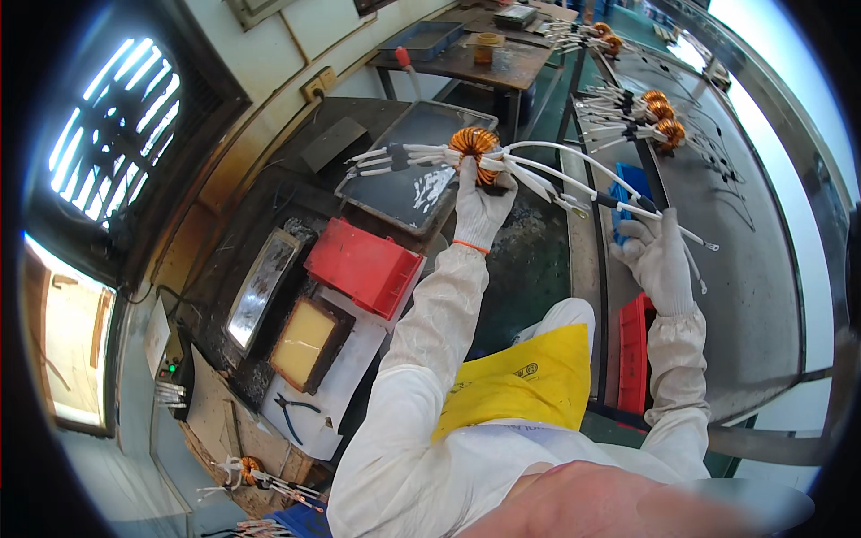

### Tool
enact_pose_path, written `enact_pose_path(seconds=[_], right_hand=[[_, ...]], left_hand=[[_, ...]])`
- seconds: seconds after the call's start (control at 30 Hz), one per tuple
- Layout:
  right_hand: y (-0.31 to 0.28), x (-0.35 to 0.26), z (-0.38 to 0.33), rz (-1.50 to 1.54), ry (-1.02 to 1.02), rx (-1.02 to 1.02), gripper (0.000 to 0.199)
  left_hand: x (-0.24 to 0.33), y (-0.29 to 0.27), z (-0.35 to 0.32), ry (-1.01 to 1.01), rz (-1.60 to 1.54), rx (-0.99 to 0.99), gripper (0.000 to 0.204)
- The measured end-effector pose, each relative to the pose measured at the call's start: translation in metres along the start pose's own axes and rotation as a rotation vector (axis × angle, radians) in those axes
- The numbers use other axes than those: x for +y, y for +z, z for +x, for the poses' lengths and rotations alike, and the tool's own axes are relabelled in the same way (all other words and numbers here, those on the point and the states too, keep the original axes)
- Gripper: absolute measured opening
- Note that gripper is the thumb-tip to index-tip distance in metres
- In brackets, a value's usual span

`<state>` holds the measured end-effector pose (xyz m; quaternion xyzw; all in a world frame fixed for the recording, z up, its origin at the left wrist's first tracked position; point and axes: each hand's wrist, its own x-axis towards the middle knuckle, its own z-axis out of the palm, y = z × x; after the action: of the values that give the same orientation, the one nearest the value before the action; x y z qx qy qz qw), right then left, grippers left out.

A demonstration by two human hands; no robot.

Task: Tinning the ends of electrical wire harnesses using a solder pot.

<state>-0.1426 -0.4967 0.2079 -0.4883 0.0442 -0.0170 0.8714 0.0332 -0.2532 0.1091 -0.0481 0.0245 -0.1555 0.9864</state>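
Gloved fingers of the left hand pinch a copper-wound coil above the solder tray, right hand gripping its white leads; loose leads risk snagging the tray's edge.

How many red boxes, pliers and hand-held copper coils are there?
Red boxes: 2
Pliers: 1
Copper coil, held: 1
Total: 4
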Motion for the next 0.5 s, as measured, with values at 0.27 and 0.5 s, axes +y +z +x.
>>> enact_pose_path(seconds=[0.27,0.5], right_hand=[[0.023,0.011,-0.022,-0.620,-0.272,-0.084,0.034],[0.085,0.005,0.053,-1.689,-1.258,0.121,0.050]], left_hand=[[-0.055,0.017,0.018,-0.074,-0.064,-0.054,0.043],[-0.108,0.005,0.036,-0.028,0.181,-0.451,0.036]])
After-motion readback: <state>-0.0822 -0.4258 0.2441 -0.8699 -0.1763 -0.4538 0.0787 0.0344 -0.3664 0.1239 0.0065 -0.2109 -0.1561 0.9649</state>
